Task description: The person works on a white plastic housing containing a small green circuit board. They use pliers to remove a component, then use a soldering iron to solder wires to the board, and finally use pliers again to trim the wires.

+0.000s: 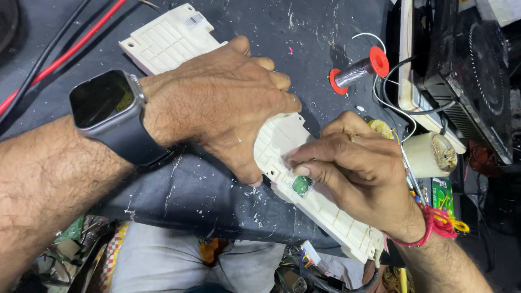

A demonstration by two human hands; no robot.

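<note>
The left hand (228, 103) lies flat and curled over the long white plastic panel (304, 179), hiding its middle. The right hand (358, 168) pinches a small green board (302, 185) under its fingertips, pressed on the panel. Both rest on a dark, paint-speckled table (304, 49). Beyond the right hand sits a red solder spool (359, 69).
</note>
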